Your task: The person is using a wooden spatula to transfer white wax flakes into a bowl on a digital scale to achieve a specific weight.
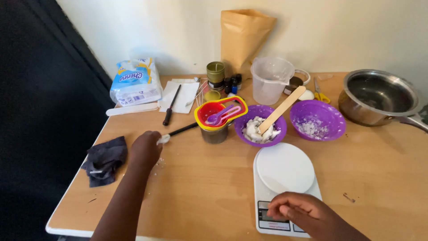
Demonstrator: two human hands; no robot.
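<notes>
Resting on the wooden desk [200,192], the left hand [144,149] closes its fingers around a black-handled, white-tipped tool [178,132]; the right hand [296,209], fingers curled loosely, touches the white digital kitchen scale [284,178] at its front.

A steel pot [379,96] stood at the far right of the wooden table [209,192]. Left of the pot sat two purple bowls [317,120], then a clear measuring jug [270,79]. A dark cloth [106,159] lay farthest from the pot.

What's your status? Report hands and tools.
Left hand on black-handled spatula. Right hand at white kitchen scale buttons. Dark cloth beside left hand.
</notes>
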